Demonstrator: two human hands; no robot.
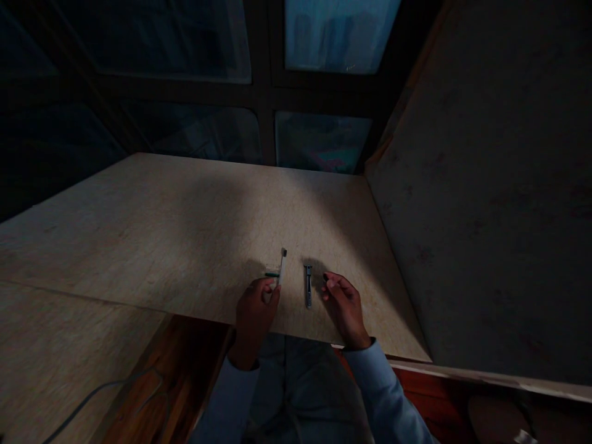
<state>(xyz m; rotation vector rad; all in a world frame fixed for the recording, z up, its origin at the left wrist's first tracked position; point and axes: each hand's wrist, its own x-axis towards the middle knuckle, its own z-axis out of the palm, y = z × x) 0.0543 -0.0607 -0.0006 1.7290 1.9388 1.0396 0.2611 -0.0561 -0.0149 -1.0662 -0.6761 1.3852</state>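
Note:
My left hand (255, 311) is closed around the lower end of a thin white stick-like tool with a dark tip (282, 266), which points up and away over the tabletop. A small green and white item (272, 270) lies just left of that tool. A grey metal tool (308, 285) lies flat on the table between my hands, touched by neither. My right hand (343, 305) hovers to its right with fingers curled, pinching a tiny dark piece (325, 278) at the fingertips.
The pale wooden tabletop (185, 228) stretches far to the left and back. A wall panel (485, 216) rises on the right. Dark window panes (319, 139) stand behind. A cable (99, 391) lies on the lower surface at the left.

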